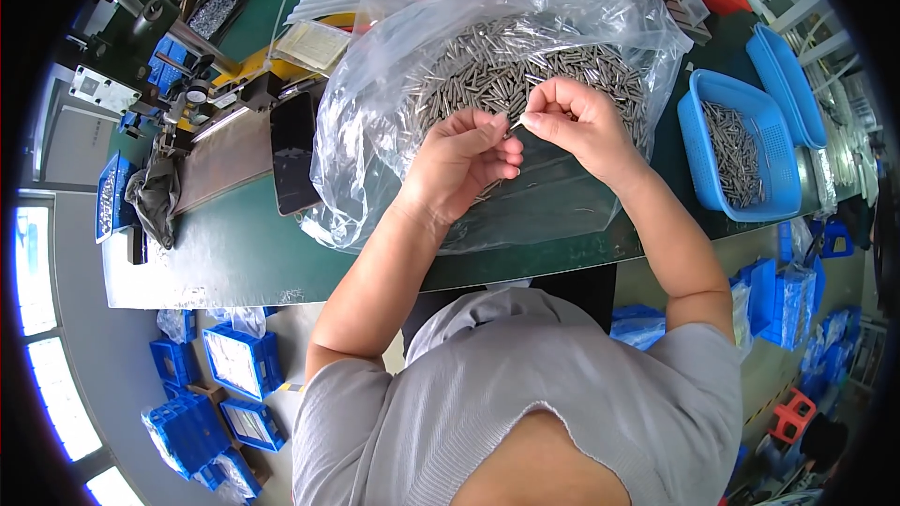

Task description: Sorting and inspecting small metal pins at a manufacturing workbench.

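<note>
Your left hand (464, 155) and right hand (577, 122) pinch one thin metal pin (517, 121) between fingertips (for close inspection) above the clear plastic bag of grey pins (525, 61).

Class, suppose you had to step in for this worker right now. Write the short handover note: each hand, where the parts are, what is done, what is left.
Left hand: fingertips pinched on one end of a small metal pin.
Right hand: fingertips pinched on the other end of the same pin, above the pile.
Parts: a big heap of loose pins lies in the open clear plastic bag on the green table. A blue basket at the right holds some more pins.
Done: apparently the pins in the basket.
Left: most of the heap in the bag.
</note>
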The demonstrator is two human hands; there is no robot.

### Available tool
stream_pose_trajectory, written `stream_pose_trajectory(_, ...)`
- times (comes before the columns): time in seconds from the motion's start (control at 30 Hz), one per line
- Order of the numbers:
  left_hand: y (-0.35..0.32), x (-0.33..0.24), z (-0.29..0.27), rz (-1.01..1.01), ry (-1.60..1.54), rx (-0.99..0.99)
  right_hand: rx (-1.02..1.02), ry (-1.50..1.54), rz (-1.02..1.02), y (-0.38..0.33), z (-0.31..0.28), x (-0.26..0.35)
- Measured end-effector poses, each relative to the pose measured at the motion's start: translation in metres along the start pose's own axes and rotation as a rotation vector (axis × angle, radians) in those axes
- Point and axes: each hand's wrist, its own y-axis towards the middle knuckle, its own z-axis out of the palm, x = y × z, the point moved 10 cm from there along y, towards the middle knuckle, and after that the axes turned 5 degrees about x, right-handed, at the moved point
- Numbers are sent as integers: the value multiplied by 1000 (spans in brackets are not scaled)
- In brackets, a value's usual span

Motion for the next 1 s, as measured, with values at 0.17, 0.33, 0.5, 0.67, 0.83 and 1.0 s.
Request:
stream_pose_trajectory(0.17,0,-2,-3,25,-6,-47,-36,-21,-57,-1,-1,6)
stream_pose_trajectory(0.33,0,-3,1,23,13,-19,-52,-7,-96,-1,-1,9)
stream_pose_trajectory(0.5,-1,-4,2,31,11,-19,-36,7,-51,-2,2,8)
stream_pose_trajectory(0.67,-1,-4,0,49,23,-13,35,153,113,2,13,-8)
stream_pose_trajectory(0.83,1,-3,1,40,12,-24,75,208,252,-3,15,-14)
stream_pose_trajectory(1.0,1,-8,-6,81,90,-136,-104,260,77,-5,-18,-4)
